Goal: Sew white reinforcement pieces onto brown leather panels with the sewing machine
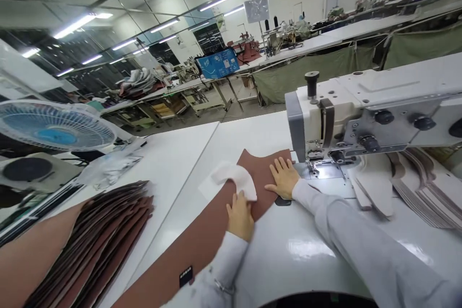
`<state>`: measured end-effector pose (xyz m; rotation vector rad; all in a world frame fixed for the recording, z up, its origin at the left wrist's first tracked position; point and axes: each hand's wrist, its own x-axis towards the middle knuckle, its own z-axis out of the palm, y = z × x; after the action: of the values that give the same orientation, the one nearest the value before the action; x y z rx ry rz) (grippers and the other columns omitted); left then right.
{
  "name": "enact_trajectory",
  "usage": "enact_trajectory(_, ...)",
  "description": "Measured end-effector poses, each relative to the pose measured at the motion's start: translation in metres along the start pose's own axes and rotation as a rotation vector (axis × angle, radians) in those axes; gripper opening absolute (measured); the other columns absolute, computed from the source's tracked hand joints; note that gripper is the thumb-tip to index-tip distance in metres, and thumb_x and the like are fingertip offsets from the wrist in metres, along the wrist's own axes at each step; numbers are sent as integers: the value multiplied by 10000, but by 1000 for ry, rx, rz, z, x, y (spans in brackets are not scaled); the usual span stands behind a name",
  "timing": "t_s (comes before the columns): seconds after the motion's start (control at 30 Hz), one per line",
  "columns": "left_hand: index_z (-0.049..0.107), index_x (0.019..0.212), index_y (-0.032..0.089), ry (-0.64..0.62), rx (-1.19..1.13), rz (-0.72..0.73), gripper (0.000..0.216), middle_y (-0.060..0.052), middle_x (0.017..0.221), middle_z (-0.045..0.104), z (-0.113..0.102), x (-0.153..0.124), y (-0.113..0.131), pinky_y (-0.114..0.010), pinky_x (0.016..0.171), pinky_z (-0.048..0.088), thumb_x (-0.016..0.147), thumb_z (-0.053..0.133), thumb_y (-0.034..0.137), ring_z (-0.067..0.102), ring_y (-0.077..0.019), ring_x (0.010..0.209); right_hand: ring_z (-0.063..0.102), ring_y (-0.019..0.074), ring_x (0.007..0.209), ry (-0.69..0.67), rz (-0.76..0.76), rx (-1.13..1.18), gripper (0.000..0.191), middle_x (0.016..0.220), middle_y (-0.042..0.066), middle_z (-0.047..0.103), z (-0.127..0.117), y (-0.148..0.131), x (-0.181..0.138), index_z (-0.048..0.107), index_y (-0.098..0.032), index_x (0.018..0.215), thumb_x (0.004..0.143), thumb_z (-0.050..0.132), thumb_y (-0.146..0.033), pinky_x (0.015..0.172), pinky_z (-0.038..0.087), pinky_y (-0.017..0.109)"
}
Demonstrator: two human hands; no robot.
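A long brown panel (202,228), which looks like leather or coated fabric, lies across the white table towards the sewing machine (325,115). My right hand (284,180) rests flat on its far right end, fingers spread, just left of the needle area. On the panel is a white curved piece (241,175), partly overhanging the panel's left edge. My left hand (240,216) has its fingers closed at the lower end of this piece; the fingertips are partly hidden. A small black label (186,276) is on the panel near my left sleeve.
Stacked brown panels (119,231) lie at the left. Several pale curved pieces (415,187) are piled under the machine arm at the right. A fan (57,127) stands at the far left. Behind are a blue box (218,64) and a long workbench (317,41).
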<state>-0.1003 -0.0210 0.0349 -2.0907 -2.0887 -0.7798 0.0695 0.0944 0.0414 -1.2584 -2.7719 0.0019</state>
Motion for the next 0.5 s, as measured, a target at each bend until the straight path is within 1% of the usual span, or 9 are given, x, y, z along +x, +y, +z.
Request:
enact_trajectory(0.03, 553, 911, 198, 9, 13, 6, 191, -114, 1084, 619, 14, -10, -6, -528, 831, 471, 828, 384, 161, 552, -318, 1077, 302, 400, 1232, -2, -9, -14, 772, 1321, 275, 349, 2, -1, -1, 404, 0, 1292, 833, 411, -621, 953, 283, 514)
enact_trajectory(0.1, 558, 924, 185, 14, 19, 58, 234, -126, 1172, 583, 24, -22, -30, -579, 921, 403, 852, 336, 160, 494, -314, 1158, 362, 406, 1182, -7, -39, -39, 811, 1292, 297, 371, 4, -10, -15, 419, 20, 1276, 803, 449, -639, 910, 328, 491)
enact_trajectory(0.13, 556, 953, 183, -8, 1, 112, 254, -120, 1204, 566, 21, -23, -46, -576, 964, 371, 865, 318, 169, 469, -296, 1189, 392, 401, 1155, -8, -65, -49, 829, 1271, 302, 392, 4, -17, -26, 430, 23, 1266, 783, 472, -649, 886, 349, 481)
enact_trajectory(0.2, 546, 1022, 190, -85, -54, 232, 267, -93, 1240, 546, 8, -18, -81, -509, 1025, 348, 884, 319, 207, 441, -243, 1222, 432, 382, 1115, 18, -136, -73, 820, 1199, 302, 462, 8, -35, -52, 463, 26, 1235, 763, 511, -643, 833, 388, 456)
enact_trajectory(0.27, 536, 1090, 196, -163, -78, 339, 283, -81, 1250, 541, -4, -5, -108, -449, 1040, 358, 889, 344, 250, 440, -216, 1225, 448, 377, 1096, 120, -223, -127, 725, 1084, 304, 535, 15, -51, -81, 503, 43, 1181, 785, 546, -562, 757, 422, 425)
enact_trajectory(0.3, 533, 1117, 197, -190, -68, 391, 296, -82, 1248, 543, -6, 2, -115, -444, 1033, 368, 890, 356, 264, 445, -219, 1220, 459, 376, 1081, 175, -245, -157, 644, 1059, 305, 546, 19, -57, -94, 516, 45, 1159, 801, 563, -489, 714, 432, 410)
enact_trajectory(0.33, 529, 1141, 197, -211, -47, 440, 309, -86, 1241, 548, -6, 9, -118, -451, 1019, 382, 889, 370, 274, 452, -231, 1213, 473, 369, 1064, 223, -249, -173, 576, 1068, 301, 545, 22, -59, -107, 525, 36, 1148, 813, 566, -431, 697, 435, 406)
enact_trajectory(0.4, 543, 1149, 196, -221, -3, 507, 315, -100, 1212, 567, 1, 20, -107, -479, 968, 420, 884, 399, 286, 480, -266, 1178, 498, 332, 1032, 293, -229, -142, 472, 1125, 265, 533, 27, -55, -127, 545, -12, 1140, 820, 570, -358, 741, 437, 423)
enact_trajectory(0.5, 594, 1086, 181, -168, 7, 496, 289, -140, 1149, 588, 20, 24, -58, -492, 866, 476, 867, 450, 304, 536, -297, 1062, 459, 280, 1116, 346, -233, 19, 397, 1216, 138, 518, 25, -35, -145, 551, -138, 1168, 833, 559, -352, 926, 376, 464)
